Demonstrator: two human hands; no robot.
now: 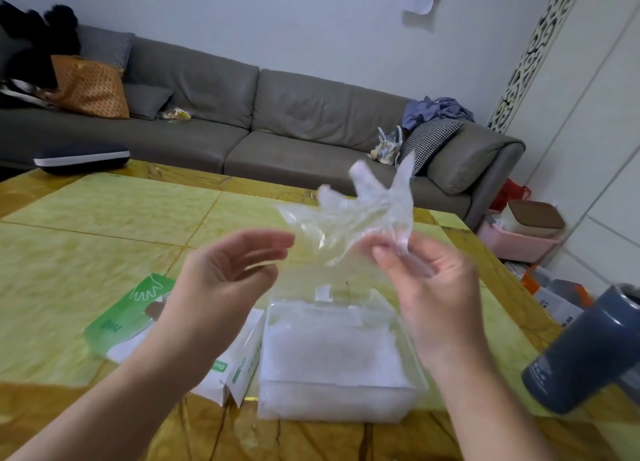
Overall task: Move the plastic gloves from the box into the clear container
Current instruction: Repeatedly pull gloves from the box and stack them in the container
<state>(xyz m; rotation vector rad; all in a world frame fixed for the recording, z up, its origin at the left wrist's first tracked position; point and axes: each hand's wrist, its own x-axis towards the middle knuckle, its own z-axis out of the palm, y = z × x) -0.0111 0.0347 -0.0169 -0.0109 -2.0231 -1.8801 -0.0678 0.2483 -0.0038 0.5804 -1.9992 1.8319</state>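
Observation:
A thin clear plastic glove (367,211) hangs in the air above the table, fingers pointing up and away. My right hand (422,273) pinches its cuff between thumb and fingertips. My left hand (225,270) is raised beside it, fingers apart and slightly curled, close to the glove's left edge but holding nothing. Below my hands stands the clear container (412,374), packed with a whitish stack of gloves. The green and white glove box (121,318) lies flat to its left, partly hidden by my left forearm.
A dark blue tumbler (588,349) stands at the table's right edge. The yellow-green marble table (104,218) stretches to the left and back. A grey sofa (277,121) with bags and cushions runs behind it. Pink bins sit on the floor at right.

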